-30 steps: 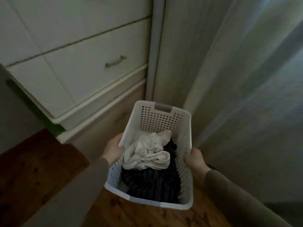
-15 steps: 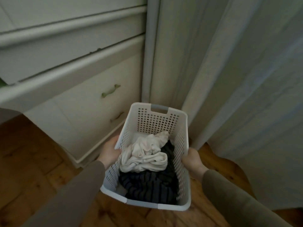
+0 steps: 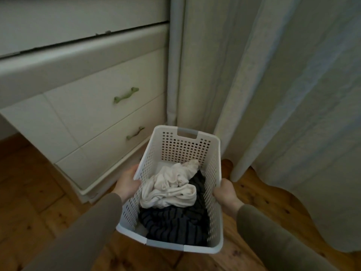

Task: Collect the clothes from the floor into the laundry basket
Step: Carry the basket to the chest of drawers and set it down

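Fingers of left hand (image 3: 128, 183) and right hand (image 3: 224, 193) hidden behind basket (image 3: 213, 173) walls

Wooden floor (image 3: 39, 202) under white dresser (image 3: 93, 118)

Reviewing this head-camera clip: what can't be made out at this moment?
- Laundry basket underside: hidden by its own walls, so whether it touches the floor is unclear.
- Left hand and right hand fingertips: hidden behind the basket sides.
- Anything under the white garment and dark striped garment: covered.
- Floor behind the curtain: hidden.
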`<state>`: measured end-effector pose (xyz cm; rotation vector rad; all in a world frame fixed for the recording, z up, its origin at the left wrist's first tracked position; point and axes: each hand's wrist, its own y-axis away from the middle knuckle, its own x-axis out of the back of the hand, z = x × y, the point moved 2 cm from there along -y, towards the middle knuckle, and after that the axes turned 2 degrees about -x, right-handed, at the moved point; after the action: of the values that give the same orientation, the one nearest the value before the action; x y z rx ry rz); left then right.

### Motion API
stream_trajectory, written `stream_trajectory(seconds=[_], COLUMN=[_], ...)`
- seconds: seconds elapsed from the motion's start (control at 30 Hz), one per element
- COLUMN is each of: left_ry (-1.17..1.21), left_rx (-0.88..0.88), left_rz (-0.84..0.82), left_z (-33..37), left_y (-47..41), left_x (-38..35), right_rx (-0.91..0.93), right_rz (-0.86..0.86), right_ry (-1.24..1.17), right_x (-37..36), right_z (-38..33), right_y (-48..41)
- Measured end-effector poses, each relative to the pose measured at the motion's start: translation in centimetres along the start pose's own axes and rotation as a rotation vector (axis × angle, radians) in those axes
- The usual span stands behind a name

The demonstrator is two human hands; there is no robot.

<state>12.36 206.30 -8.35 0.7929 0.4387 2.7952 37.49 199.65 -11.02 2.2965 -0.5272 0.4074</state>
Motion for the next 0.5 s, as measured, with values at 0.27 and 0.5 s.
stream_trajectory(seconds=[0.27,0.5], left_ry=[0.002,0.043], left_rx=[0.014,0.081], left_rz=[0.005,-0.004], left_z=[-1.3,-2.5], left_y=[-0.1,0.9], left_x=[-0.5,-0.5], right_rx=[-0.011,0.022], right_rz=[-0.034,-0.091], right_ry=[-0.03,0.06], right_x=[0.1,0.9], right_z=[0.9,0.3], right_y=[0.5,0.4])
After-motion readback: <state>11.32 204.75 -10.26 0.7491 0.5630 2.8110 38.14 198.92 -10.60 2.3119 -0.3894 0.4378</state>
